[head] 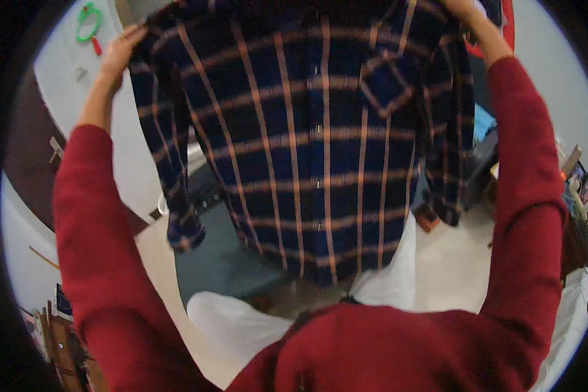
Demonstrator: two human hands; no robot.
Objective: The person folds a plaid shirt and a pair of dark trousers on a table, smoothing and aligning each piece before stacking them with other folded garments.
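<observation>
A dark navy plaid button-up shirt [294, 147] with orange-tan lines hangs spread out in front of me, its buttoned front facing me. My left hand [122, 49] grips it at the shoulder on the left side. At the upper right, my right hand [463, 11] holds the other shoulder; its fingers are partly cut off by the top edge and the cloth. A chest pocket [386, 83] with a diagonal pattern shows on the right half. Both long sleeves dangle at the sides, the left one ending in a cuff [187, 235]. The collar is blurred and runs out of view.
Below the shirt lies a grey-green mat or cloth [210, 264] on a pale floor [453, 264]. A green loop with a red handle [89, 24] hangs on the white wall [132, 161]. Cluttered items [580, 188] stand at the right, wooden furniture [61, 343] at the lower left.
</observation>
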